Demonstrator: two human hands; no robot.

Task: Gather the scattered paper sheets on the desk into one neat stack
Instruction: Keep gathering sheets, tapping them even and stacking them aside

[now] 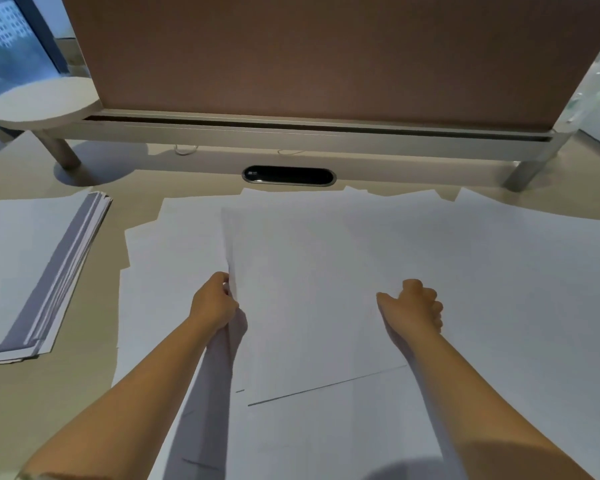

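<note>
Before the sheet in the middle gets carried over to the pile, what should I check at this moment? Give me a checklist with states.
1. Left hand grips the top sheet at its left edge: ok.
2. Right hand grips that sheet: cannot tell; it is curled on top.
3. Only one sheet pinched: cannot tell.
4. Stack at left is neat: not ok, edges fanned.
5. Desk between sheet and stack free: ok.
6. Loose sheets all gathered: not ok.
</note>
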